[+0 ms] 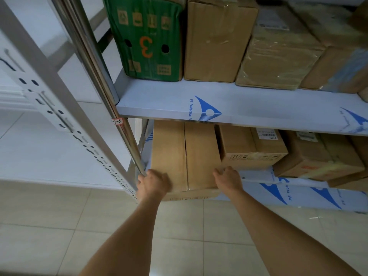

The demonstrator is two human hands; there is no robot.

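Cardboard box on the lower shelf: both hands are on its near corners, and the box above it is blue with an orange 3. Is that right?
Not quite. The head view shows the left hand and right hand on the cardboard box at its near corners, but the upper box is green, not blue, with an orange 3.

On the lower shelf (256, 174), at its left end, I see the box (199, 156), its front overhanging the shelf edge above the floor (179, 226). My left grip (154, 181) holds its front left corner, and my right grip (227, 176) holds its front right corner. The upright post (119, 120) stands just left of the box. Just beside it on the right, set further back, sits a second box (251, 148), and a third box (318, 156) lies further right. The upper shelf (249, 106) directly above carries a row of boxes (217, 40) side by side.
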